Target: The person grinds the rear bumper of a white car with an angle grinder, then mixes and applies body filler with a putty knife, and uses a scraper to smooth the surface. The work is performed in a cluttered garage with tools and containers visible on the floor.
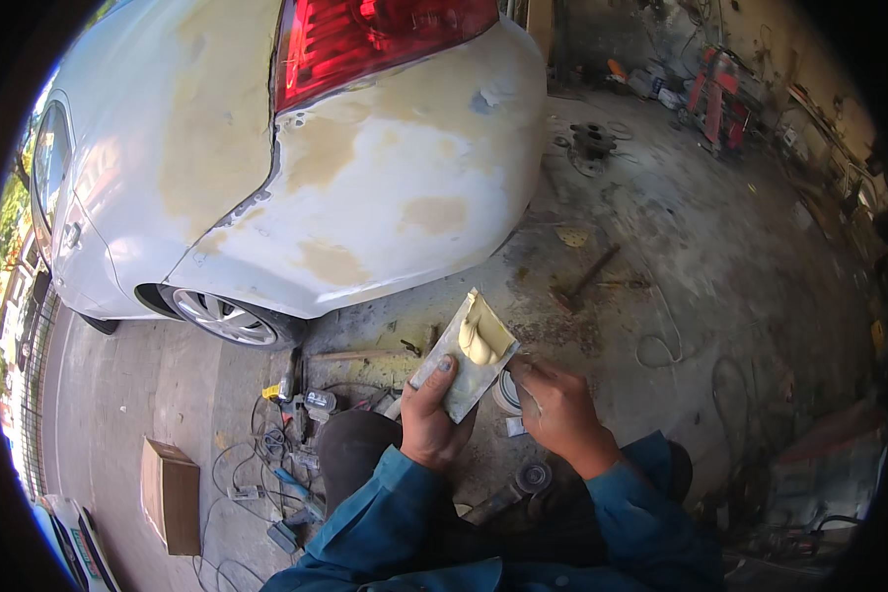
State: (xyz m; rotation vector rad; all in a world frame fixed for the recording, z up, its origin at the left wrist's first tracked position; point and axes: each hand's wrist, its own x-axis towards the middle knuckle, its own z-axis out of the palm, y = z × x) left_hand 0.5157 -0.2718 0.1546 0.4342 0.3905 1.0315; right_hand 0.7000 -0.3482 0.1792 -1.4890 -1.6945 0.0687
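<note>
A flat, greyish plate [457, 380] slants up to the right in front of the person, raised above the floor [641, 306] and near the car's [375, 187] patched rear corner. Its near half is dull and streaked with pale smears; on the far half sits a thick, smooth, cream-yellow lump of putty [477, 340], folded over itself and rising to a small peak by the top corner, with a thinner coat spread beside it. The left hand [434, 419] is clamped on the plate's near end, thumb pressed on the upper face, its fingers mostly hidden underneath. The right hand [565, 414] is curled close beside the right corner; whether it grips anything I cannot tell, as its fingertips are dark and blurred. A round tin [506, 393] shows only partly between plate and right hand, its contents hard to make out.
</note>
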